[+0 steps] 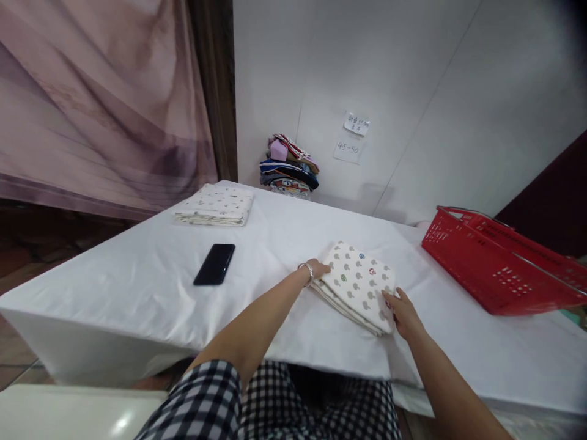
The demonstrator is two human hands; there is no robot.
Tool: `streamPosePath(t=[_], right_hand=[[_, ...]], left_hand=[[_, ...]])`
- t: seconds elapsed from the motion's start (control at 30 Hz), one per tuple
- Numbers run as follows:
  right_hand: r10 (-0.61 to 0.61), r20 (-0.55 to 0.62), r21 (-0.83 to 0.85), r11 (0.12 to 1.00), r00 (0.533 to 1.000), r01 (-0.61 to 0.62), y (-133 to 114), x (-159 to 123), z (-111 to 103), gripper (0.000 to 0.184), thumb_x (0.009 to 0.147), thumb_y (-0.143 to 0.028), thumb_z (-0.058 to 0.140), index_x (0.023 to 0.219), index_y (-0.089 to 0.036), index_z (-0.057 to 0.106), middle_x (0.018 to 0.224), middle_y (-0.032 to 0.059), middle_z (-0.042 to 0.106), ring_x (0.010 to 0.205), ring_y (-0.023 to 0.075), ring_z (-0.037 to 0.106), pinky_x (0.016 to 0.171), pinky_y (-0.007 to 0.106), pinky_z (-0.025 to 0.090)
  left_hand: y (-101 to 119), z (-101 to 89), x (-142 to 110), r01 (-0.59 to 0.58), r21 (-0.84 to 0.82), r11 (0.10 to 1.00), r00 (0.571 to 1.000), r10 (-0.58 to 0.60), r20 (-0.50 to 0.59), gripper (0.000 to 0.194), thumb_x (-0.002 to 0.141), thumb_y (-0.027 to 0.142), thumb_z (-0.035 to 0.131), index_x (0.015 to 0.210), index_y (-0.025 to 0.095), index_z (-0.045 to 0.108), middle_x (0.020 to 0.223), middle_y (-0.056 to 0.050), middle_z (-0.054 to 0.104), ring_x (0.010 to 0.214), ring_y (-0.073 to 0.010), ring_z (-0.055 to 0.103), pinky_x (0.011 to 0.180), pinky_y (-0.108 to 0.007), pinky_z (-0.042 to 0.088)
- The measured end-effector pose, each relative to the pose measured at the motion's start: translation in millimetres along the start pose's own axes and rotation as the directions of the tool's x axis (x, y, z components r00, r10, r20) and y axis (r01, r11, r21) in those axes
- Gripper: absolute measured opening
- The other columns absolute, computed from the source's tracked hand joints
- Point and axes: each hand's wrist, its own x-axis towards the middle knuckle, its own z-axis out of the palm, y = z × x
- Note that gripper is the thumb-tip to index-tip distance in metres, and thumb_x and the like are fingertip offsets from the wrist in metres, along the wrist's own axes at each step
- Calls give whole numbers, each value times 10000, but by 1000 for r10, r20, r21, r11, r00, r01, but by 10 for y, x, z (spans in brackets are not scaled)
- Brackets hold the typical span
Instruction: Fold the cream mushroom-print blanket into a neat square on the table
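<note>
A folded white cloth (355, 284) with grey, red, blue and green printed motifs lies at a slant on the white-covered table. My left hand (317, 269) grips its left edge, thumb on top and the other fingers out of sight beneath. At the right edge my right hand (403, 311) pinches the layers between thumb and fingers. The cloth is folded into several layers, seen along its near edge. Farther left lies a second folded white cloth (217, 205) with small dark prints, apart from both hands.
A black phone (214, 264) lies on the white tablecloth (151, 275), left of my left arm. On the right stands a red plastic basket (495, 263). A stack of folded fabrics (290, 166) rises behind the table by the wall, where paper signs (349, 146) hang.
</note>
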Motion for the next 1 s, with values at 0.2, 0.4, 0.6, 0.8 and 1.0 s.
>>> streamPosePath(t=[0.2,0.4,0.6,0.8,1.0], right_hand=[[-98,126,-42,994,987,104,-113,29,319,897,591,-195,719,1387,-184,308,1231,113,571,951,210,626,749,284,541],[-304,235,-54,944,923,325,-203,285,866,856,606,-161,636,1397,-181,308,1250,94,564,1046,228,583,844,329,504],[-401,213,-423,785,891,454,-271,560,705,693,612,-177,579,1294,-114,472,1237,138,557,1080,262,555,913,391,449],[-655,418,-531,387,630,754,-425,181,791,482,749,-275,487,1217,-178,552,1345,85,464,1255,237,391,1031,400,334],[-510,664,-569,131,548,812,-229,-176,1240,489,874,-414,383,1303,-192,460,1426,99,359,1338,253,251,1056,472,233]], left_hand=[[-198,-284,-86,75,-21,997,996,-76,-37,363,707,408,574,929,136,665,1051,-127,668,989,-266,612,716,-263,472],[-551,-434,-308,164,-204,965,971,-195,-141,351,804,409,474,1003,156,613,1133,-127,629,1055,-261,581,722,-279,485],[-608,-141,-692,162,-485,859,986,-158,49,327,777,419,584,951,142,581,891,-77,697,732,-185,658,593,-270,525],[-737,-100,-902,120,-655,746,991,-130,33,294,854,407,494,958,137,548,846,-63,681,654,-144,640,583,-260,537],[-869,51,-1066,-21,-698,716,990,-80,-112,302,862,225,479,1159,179,458,960,-52,663,712,-102,631,634,-220,534]])
